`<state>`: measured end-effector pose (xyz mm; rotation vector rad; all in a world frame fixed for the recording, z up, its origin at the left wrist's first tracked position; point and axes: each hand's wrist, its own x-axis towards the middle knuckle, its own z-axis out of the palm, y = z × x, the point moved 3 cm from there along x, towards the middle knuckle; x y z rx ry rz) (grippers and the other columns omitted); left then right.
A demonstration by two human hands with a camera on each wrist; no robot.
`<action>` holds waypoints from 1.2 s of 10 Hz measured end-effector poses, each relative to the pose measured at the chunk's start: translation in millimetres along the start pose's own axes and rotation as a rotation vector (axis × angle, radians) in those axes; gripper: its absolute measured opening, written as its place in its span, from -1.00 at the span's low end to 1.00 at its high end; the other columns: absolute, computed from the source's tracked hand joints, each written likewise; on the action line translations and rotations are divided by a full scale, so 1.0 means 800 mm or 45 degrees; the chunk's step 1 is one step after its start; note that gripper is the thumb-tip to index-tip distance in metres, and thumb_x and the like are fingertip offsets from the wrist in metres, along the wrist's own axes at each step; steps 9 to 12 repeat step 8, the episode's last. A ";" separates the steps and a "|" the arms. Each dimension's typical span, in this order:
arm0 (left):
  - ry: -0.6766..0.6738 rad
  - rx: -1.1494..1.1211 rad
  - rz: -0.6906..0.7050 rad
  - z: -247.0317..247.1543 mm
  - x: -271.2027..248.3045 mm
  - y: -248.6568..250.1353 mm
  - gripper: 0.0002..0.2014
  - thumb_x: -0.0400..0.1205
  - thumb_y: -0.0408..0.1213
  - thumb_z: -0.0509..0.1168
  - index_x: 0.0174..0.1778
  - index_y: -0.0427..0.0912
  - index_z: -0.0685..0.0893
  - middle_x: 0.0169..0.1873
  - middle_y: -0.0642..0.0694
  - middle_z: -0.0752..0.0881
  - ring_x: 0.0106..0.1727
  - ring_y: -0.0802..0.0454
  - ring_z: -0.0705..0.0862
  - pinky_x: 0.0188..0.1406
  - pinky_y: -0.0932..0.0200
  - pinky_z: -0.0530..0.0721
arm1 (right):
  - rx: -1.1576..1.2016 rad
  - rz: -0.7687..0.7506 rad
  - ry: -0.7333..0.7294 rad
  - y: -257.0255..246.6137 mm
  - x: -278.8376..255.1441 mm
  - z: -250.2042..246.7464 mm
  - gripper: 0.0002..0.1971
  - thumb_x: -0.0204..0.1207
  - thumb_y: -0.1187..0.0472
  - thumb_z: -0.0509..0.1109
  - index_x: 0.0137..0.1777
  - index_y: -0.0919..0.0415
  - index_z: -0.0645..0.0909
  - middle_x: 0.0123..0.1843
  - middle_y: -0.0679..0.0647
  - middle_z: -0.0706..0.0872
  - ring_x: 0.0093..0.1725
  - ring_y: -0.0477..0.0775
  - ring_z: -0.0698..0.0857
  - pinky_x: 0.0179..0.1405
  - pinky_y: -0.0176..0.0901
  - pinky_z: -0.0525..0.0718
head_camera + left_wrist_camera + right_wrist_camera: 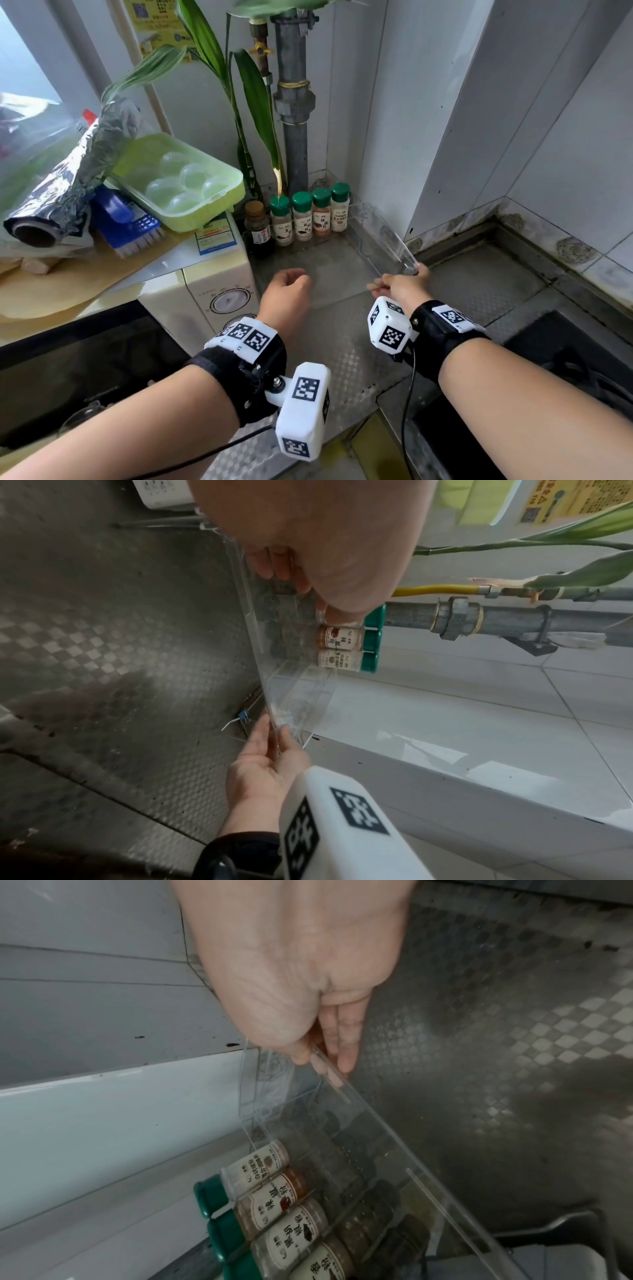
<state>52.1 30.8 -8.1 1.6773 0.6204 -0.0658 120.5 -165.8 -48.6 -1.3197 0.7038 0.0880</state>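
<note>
A clear plastic tray (387, 236) sits in the corner of the patterned metal countertop (342, 329). Its far end is just in front of a row of four green-capped spice bottles (310, 216), and its right side runs along the white tiled wall (513, 137). The right hand (404, 287) pinches the tray's near right corner, thumb on one face of the thin wall and fingers (346, 1053) on the other. I cannot tell whether the base lies flat. The left hand (287, 294) is at the tray's near left end with its fingers curled loosely downward. Whether they grip the rim does not show. A dark sauce bottle (258, 228) stands left of the spices, beside a cream microwave (212, 284) that carries a green egg box (185, 178), a blue brush (130, 219) and a foil roll (68, 192). A grey pipe (294, 137) and a leafy plant (253, 102) rise behind the bottles.
</note>
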 end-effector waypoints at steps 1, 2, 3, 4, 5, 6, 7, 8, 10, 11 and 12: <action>0.022 -0.018 -0.004 0.003 0.003 -0.001 -0.75 0.57 -0.22 0.26 0.14 -0.04 0.68 -0.21 -0.03 0.67 -0.28 0.04 0.57 -0.19 0.17 0.51 | 0.005 -0.001 -0.032 -0.003 -0.002 0.001 -0.20 0.54 0.62 0.15 0.64 -0.02 -0.01 -0.30 0.23 0.59 -0.72 -0.04 0.66 -0.70 -0.25 0.70; 0.009 -0.031 0.012 0.006 0.005 -0.004 -0.77 0.56 -0.20 0.26 0.11 -0.01 0.68 -0.24 -0.02 0.64 -0.29 0.03 0.55 -0.18 0.17 0.49 | 0.026 0.015 -0.045 0.002 0.000 0.001 -0.21 0.54 0.62 0.15 0.62 -0.04 0.01 -0.28 0.20 0.58 -0.55 0.08 0.70 -0.66 -0.23 0.70; 0.021 -0.037 0.032 0.004 0.005 -0.002 -0.76 0.58 -0.23 0.26 0.13 -0.05 0.69 -0.30 0.00 0.62 -0.35 0.06 0.53 -0.28 0.19 0.48 | 0.032 0.026 -0.053 0.004 0.002 0.002 -0.23 0.55 0.61 0.16 0.61 -0.04 0.03 -0.28 0.19 0.59 -0.43 0.11 0.68 -0.54 -0.15 0.71; 0.025 -0.059 0.033 0.002 0.006 -0.002 -0.75 0.59 -0.25 0.26 0.15 -0.10 0.70 -0.33 0.01 0.60 -0.38 0.08 0.52 -0.34 0.20 0.48 | 0.046 0.017 -0.061 0.004 0.002 0.002 -0.24 0.56 0.60 0.15 0.61 -0.03 0.03 -0.29 0.20 0.59 -0.42 0.11 0.67 -0.41 -0.10 0.70; 0.018 -0.061 0.027 0.001 0.005 -0.001 -0.73 0.59 -0.25 0.26 0.18 -0.12 0.71 -0.36 0.01 0.60 -0.39 0.08 0.52 -0.35 0.20 0.48 | 0.050 0.013 -0.064 0.006 0.002 0.002 -0.26 0.57 0.58 0.16 0.61 -0.03 0.05 -0.30 0.20 0.61 -0.45 0.08 0.69 -0.51 -0.15 0.72; 0.017 -0.072 0.026 0.000 0.008 -0.002 -0.73 0.59 -0.25 0.26 0.18 -0.13 0.71 -0.37 -0.01 0.60 -0.39 0.05 0.52 -0.31 0.20 0.50 | 0.047 -0.005 -0.075 0.008 0.006 0.002 -0.25 0.58 0.54 0.19 0.63 -0.05 0.02 -0.28 0.19 0.64 -0.40 0.09 0.71 -0.45 -0.12 0.73; -0.018 -0.086 0.030 0.000 0.005 0.001 -0.72 0.59 -0.26 0.27 0.18 -0.16 0.72 -0.32 -0.04 0.63 -0.36 0.03 0.55 -0.22 0.16 0.54 | 0.047 0.018 -0.075 0.004 -0.007 -0.002 -0.17 0.58 0.50 0.25 0.67 -0.06 -0.08 -0.23 0.17 0.68 -0.34 0.09 0.73 -0.37 -0.05 0.72; -0.022 -0.068 0.063 -0.002 0.007 0.009 -0.73 0.60 -0.28 0.25 0.18 -0.15 0.71 -0.31 -0.02 0.63 -0.37 0.07 0.54 -0.35 0.21 0.51 | 0.088 0.052 -0.041 -0.002 -0.017 -0.006 -0.14 0.55 0.41 0.35 0.69 0.00 -0.09 -0.06 0.25 0.71 -0.54 0.05 0.75 -0.66 -0.16 0.69; -0.022 -0.068 0.063 -0.002 0.007 0.009 -0.73 0.60 -0.28 0.25 0.18 -0.15 0.71 -0.31 -0.02 0.63 -0.37 0.07 0.54 -0.35 0.21 0.51 | 0.088 0.052 -0.041 -0.002 -0.017 -0.006 -0.14 0.55 0.41 0.35 0.69 0.00 -0.09 -0.06 0.25 0.71 -0.54 0.05 0.75 -0.66 -0.16 0.69; -0.022 -0.068 0.063 -0.002 0.007 0.009 -0.73 0.60 -0.28 0.25 0.18 -0.15 0.71 -0.31 -0.02 0.63 -0.37 0.07 0.54 -0.35 0.21 0.51 | 0.088 0.052 -0.041 -0.002 -0.017 -0.006 -0.14 0.55 0.41 0.35 0.69 0.00 -0.09 -0.06 0.25 0.71 -0.54 0.05 0.75 -0.66 -0.16 0.69; -0.022 -0.068 0.063 -0.002 0.007 0.009 -0.73 0.60 -0.28 0.25 0.18 -0.15 0.71 -0.31 -0.02 0.63 -0.37 0.07 0.54 -0.35 0.21 0.51 | 0.088 0.052 -0.041 -0.002 -0.017 -0.006 -0.14 0.55 0.41 0.35 0.69 0.00 -0.09 -0.06 0.25 0.71 -0.54 0.05 0.75 -0.66 -0.16 0.69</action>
